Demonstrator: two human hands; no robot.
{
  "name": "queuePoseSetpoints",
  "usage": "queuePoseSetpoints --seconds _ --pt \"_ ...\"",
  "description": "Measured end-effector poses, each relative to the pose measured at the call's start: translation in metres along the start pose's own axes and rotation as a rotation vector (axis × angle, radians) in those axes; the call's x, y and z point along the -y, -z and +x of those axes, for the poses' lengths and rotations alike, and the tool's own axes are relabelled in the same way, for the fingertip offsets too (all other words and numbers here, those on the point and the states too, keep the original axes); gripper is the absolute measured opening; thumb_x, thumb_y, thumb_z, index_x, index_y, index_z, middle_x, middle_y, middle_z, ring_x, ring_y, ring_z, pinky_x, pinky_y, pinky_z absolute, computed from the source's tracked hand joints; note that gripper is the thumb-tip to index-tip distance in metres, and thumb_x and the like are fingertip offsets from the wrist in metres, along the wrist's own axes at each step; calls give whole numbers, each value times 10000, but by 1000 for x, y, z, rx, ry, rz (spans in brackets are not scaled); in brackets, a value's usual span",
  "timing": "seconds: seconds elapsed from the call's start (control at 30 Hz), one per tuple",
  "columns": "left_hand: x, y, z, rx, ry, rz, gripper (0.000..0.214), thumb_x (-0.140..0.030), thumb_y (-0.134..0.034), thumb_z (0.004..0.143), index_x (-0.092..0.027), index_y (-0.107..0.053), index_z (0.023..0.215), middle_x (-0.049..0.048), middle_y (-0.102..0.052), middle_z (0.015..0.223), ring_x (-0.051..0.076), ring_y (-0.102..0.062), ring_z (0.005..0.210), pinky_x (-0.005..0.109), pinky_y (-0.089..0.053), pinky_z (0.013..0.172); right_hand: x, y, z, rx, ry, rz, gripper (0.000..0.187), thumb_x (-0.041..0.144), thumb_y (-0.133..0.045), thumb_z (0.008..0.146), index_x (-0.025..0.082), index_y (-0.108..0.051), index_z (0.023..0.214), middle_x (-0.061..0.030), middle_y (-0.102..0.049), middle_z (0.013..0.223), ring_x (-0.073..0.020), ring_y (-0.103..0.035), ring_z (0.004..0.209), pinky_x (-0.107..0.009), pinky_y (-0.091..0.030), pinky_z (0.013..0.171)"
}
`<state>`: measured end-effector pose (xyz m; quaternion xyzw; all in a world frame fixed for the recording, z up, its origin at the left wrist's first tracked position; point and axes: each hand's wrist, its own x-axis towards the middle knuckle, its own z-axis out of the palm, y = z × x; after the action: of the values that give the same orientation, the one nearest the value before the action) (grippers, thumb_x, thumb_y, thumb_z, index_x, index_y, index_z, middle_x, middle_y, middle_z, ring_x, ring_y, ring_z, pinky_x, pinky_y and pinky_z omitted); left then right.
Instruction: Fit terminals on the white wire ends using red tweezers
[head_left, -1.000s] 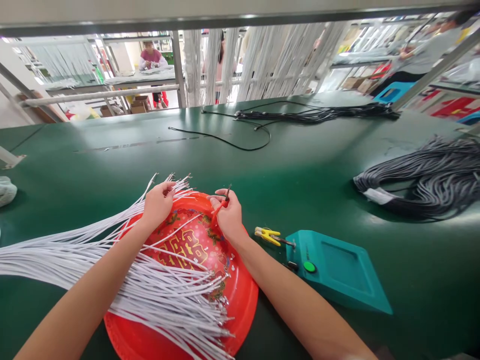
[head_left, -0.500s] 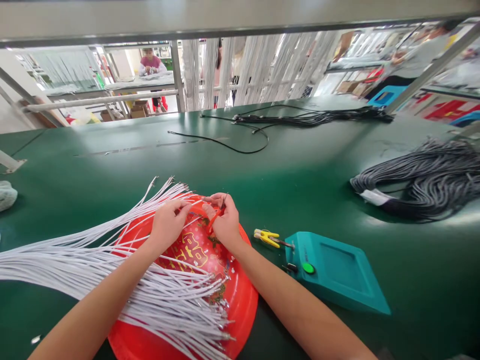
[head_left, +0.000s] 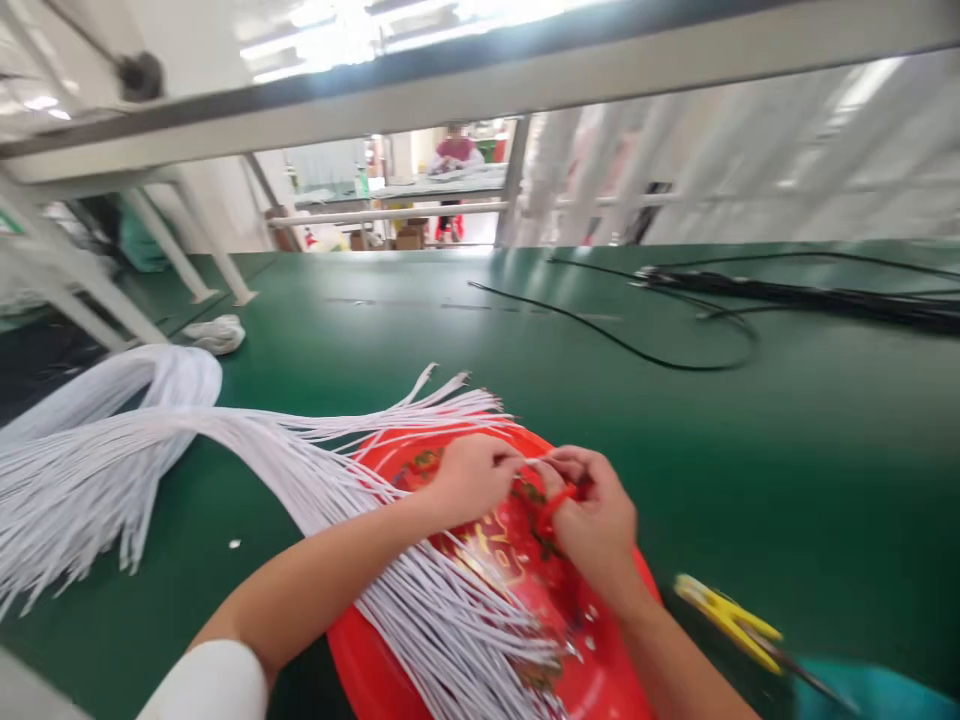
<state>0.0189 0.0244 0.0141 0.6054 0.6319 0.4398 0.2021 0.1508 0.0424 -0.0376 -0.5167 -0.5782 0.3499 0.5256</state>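
My left hand [head_left: 476, 475] pinches a thin white cable [head_left: 531, 461] near its end, above a red plastic tray [head_left: 352, 650] with gold printed lettering. Close against it, fingertips nearly meeting, my right hand [head_left: 596, 510] is closed around a small tool with a red loop handle [head_left: 553, 508], which looks like scissors; its tips are hidden now. Both hands are at the cable's end. A thick bundle of white cables [head_left: 450, 610] with metal-tipped ends lies across the tray under my left forearm. More white cable ends [head_left: 465, 400] fan over its far rim.
Black cables [head_left: 795, 290] lie at the back right of the green table [head_left: 360, 340]. A yellow clip [head_left: 727, 620] and part of a teal device [head_left: 877, 690] sit front right. White cables [head_left: 165, 400] loop at left near a crumpled white cloth [head_left: 217, 333]. A person [head_left: 456, 155] sits beyond.
The view has swung left, so everything sits further right. The grey cable coil is out of frame and the left cable loop has come in. Both hands stay together at the cable end.
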Motion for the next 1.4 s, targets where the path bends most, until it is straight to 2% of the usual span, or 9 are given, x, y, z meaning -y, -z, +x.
queuePoseSetpoints --seconds 0.1,0.23,0.43,0.57,0.67,0.8,1.1,1.2,1.4 --pt "0 2 -2 68 -118 61 184 -121 -570 723 -226 -693 636 12 -672 637 168 -617 623 271 -493 593 0 0 4 62 -99 94 267 351 -675 639 215 -525 813 -17 -590 713 -168 -554 645 -289 -432 610" --pt "5 4 -7 85 -179 87 221 -99 -505 781 -195 -696 725 60 -691 734 193 -633 730 309 -510 688 7 1 8 206 -418 434 465 270 -787 461 227 -496 820 30 -559 608 -126 -504 495 -237 -414 464" --pt "13 4 -10 115 -211 -50 220 -114 -482 805 -217 -675 780 33 -691 808 165 -623 783 308 -505 761 7 4 8 442 -739 889 466 141 -742 526 242 -490 905 59 -536 563 -64 -409 420 -162 -337 386" --pt "16 4 -10 73 -139 -121 165 -127 -517 787 -193 -667 766 18 -677 780 142 -612 755 266 -484 729 10 0 8 507 -717 967 451 134 -746 525 218 -517 904 62 -543 562 -45 -395 398 -153 -326 378" --pt "20 4 -8 60 -50 -145 115 -205 -553 782 -176 -664 781 23 -679 781 139 -614 726 250 -480 683 12 -3 10 346 -645 898 388 185 -735 561 201 -501 870 24 -599 626 -70 -454 447 -170 -355 402" --pt "24 4 -5 77 25 -117 166 -300 -572 771 -170 -671 802 32 -689 800 150 -619 722 259 -478 682 17 -5 11 135 -434 761 321 254 -700 620 221 -478 848 36 -609 654 -83 -475 465 -195 -382 449" --pt "25 3 -7 132 55 -70 205 -338 -567 759 -166 -669 799 42 -688 818 162 -625 742 272 -476 700 20 -7 4 95 17 217 91 222 -576 727 217 -512 792 21 -544 733 -131 -511 674 -257 -416 646" --pt "25 1 -8 125 40 -40 203 -333 -547 770 -168 -665 794 43 -683 811 160 -619 728 276 -471 693 20 -7 5 120 -29 248 94 220 -566 722 218 -487 775 37 -516 700 -117 -490 628 -240 -404 600" --pt "30 2 -3 106 88 -25 229 -353 -531 775 -169 -662 812 37 -682 808 165 -610 735 276 -461 700 14 -8 13 187 -363 509 299 280 -662 635 219 -457 844 81 -498 574 -87 -444 457 -199 -348 440"
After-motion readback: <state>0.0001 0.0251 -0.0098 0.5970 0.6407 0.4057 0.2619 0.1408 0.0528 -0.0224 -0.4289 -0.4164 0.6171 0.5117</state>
